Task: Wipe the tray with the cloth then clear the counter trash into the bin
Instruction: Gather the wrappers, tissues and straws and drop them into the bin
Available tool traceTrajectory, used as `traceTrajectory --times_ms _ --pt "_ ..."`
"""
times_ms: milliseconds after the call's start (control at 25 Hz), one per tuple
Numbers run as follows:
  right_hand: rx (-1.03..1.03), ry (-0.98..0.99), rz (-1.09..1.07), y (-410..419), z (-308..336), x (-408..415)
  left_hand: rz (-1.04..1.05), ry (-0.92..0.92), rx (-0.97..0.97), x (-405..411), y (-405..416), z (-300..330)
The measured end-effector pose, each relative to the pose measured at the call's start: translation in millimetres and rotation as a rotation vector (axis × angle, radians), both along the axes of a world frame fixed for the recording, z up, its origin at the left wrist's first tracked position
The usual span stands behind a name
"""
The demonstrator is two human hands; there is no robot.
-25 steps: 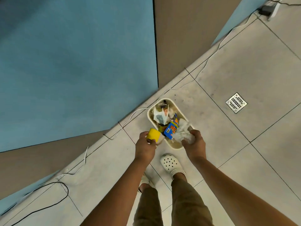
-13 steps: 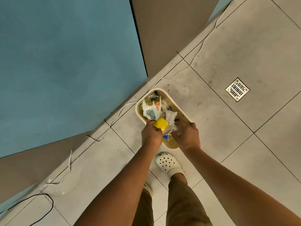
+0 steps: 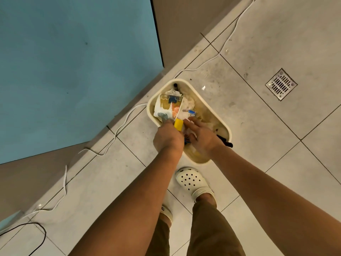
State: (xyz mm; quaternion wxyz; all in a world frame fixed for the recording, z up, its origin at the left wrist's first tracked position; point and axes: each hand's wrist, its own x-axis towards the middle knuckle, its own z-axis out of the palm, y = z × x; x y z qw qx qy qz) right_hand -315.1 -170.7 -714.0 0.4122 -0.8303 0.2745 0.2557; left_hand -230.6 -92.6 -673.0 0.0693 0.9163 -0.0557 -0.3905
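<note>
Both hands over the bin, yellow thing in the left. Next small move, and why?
Probably open the left hand and let the yellow piece fall. That hand grips it right above the trash inside the bin, so nothing more needs carrying. The right hand lies with fingers spread over the crumpled tissue and appears to hold nothing.

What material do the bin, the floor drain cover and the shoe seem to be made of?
The bin looks like cream plastic with a smooth, slightly glossy, rounded rim. The floor drain cover seems to be metal: silvery, shiny, slotted, with screws. The shoe looks like matte moulded foam or rubber with round holes.
</note>
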Motion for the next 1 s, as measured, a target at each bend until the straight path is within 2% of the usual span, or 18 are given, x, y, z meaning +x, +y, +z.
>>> traceTrajectory --times_ms 160,320,400,480,560,640,720,800,880,1000 --pt "-0.048 0.079 0.230 -12 -11 19 -0.081 -0.021 0.034 -3 1 2" --pt "-0.023 0.089 0.118 -9 -12 29 -0.024 -0.036 -0.078 -4 11 11" --pt "-0.027 0.039 -0.023 -4 -6 26 0.106 0.004 -0.242 1 19 17" --pt "-0.023 -0.074 -0.337 3 4 17 0.168 0.108 -0.396 2 26 22" --pt "0.033 -0.231 -0.600 10 18 9 0.050 0.198 -0.445 1 29 27" --pt "0.058 -0.327 -0.660 16 27 4 -0.104 0.242 -0.421 -1 29 27" --pt "-0.062 -0.322 -0.510 16 28 0 -0.157 0.207 -0.376 -3 29 23" --pt "-0.158 -0.300 -0.299 13 23 0 -0.097 0.144 -0.306 -6 33 19" --pt "-0.168 -0.239 -0.104 12 15 2 -0.019 0.130 -0.293 -9 38 15" --pt "-0.113 -0.030 0.103 13 2 9 0.021 0.135 -0.379 -13 46 13"
